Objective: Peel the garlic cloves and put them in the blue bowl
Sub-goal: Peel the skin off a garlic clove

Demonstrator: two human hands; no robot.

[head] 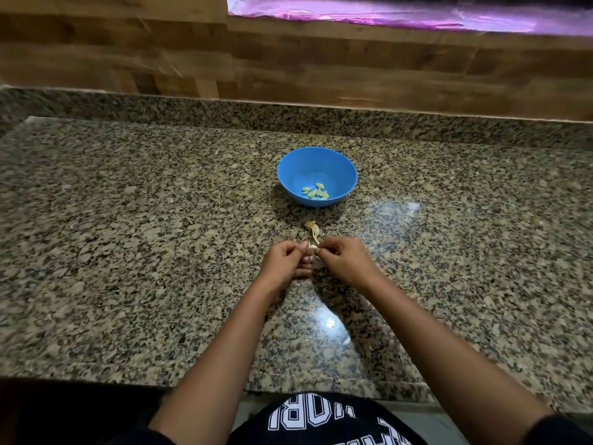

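Observation:
A blue bowl (pixel 290 170) stands on the granite counter with several peeled garlic cloves (pixel 316 191) at its bottom. Just in front of it lies a piece of garlic stem with dry skin (pixel 313 229). Nearer to me, my left hand (pixel 284 263) and my right hand (pixel 345 261) meet over the counter. Both pinch one small whitish garlic clove (pixel 313 247) between their fingertips; most of the clove is hidden by the fingers.
The speckled granite counter (pixel 128 252) stretches wide to both sides, its front edge near my body. A wooden panelled wall (pixel 288 59) rises behind a low granite backsplash. A small pale scrap (pixel 346 340) lies between my forearms.

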